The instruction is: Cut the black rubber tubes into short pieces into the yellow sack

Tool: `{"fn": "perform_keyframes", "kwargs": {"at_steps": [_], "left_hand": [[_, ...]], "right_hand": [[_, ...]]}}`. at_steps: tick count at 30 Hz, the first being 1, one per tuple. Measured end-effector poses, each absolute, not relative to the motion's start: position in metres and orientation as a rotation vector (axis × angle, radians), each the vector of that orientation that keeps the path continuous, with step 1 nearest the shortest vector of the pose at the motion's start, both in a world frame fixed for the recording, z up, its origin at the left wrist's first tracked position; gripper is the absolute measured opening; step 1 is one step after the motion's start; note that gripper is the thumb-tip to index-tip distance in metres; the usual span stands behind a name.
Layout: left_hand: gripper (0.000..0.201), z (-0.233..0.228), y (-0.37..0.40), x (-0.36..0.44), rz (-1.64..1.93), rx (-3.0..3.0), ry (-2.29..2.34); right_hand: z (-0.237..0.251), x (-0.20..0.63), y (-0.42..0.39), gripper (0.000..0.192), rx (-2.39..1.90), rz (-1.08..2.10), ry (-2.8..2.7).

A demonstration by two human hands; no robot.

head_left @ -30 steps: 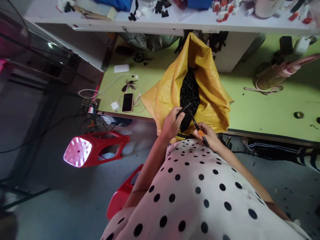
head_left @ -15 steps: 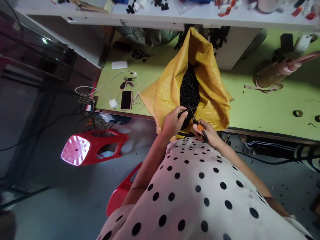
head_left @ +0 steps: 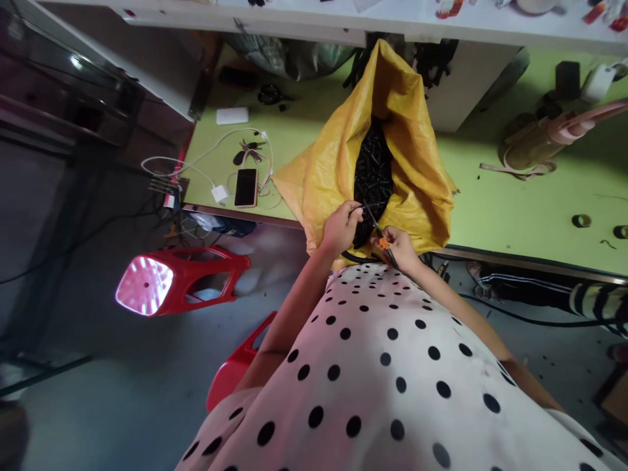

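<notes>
My left hand [head_left: 339, 230] is closed at the mouth of a yellow woven sack [head_left: 321, 180], pinching a thin black tube [head_left: 356, 207]. On the right, my right hand [head_left: 404, 252] grips scissors [head_left: 383, 243] with orange and black handles. Their blades point up and left, with the tips close to the tube by my left fingers. Whether the blades touch the tube is too small to tell. Many short black tube pieces [head_left: 373, 163] fill the opening of the sack. A longer black strand [head_left: 360, 258] lies along the sack's lower edge, against the polka-dot clothing.
The sack stands on a green table [head_left: 530, 216] below a white shelf [head_left: 294, 25]. A phone [head_left: 246, 188], keys [head_left: 252, 154] and a white cable lie to the left. A pink-strapped bottle [head_left: 532, 154] stands right. Red stools [head_left: 184, 278] are on the floor. Another person's striped sleeve [head_left: 596, 302] shows at right.
The view has shifted slightly. My right hand has tilted the scissors and moved them a little left and down relative to the sack. My left hand still pinches the tube.
</notes>
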State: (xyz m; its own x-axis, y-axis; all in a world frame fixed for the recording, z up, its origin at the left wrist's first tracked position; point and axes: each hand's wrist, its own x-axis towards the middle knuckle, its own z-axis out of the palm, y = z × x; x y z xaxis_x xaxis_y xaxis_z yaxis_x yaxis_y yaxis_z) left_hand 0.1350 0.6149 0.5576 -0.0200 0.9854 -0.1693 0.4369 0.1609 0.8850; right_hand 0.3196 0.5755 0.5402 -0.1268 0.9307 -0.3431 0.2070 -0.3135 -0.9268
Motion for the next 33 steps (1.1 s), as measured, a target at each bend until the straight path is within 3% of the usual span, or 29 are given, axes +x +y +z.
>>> {"fn": "perform_keyframes", "kwargs": {"at_steps": [8, 14, 17, 23, 33], "left_hand": [[0.014, 0.556, 0.61, 0.136, 0.739, 1.529, 1.496], [0.008, 0.554, 0.608, 0.142, 0.83, 1.381, 1.516], [0.004, 0.559, 0.613, 0.146, 1.086, 1.031, 1.49], [0.035, 0.582, 0.632, 0.155, 1.45, 0.459, 1.223], [0.029, 0.564, 0.615, 0.178, 1.422, 0.695, 1.217]], "right_hand": [[0.543, 0.32, 0.573, 0.071, -1.464, 1.789, -1.115], [0.541, 0.321, 0.581, 0.074, -1.542, 1.467, -1.185], [0.536, 0.314, 0.577, 0.072, -1.442, 1.562, -1.068], [0.519, 0.301, 0.566, 0.078, -1.297, 1.776, -0.916], [0.523, 0.31, 0.562, 0.066, -1.29, 1.558, -0.994]]}}
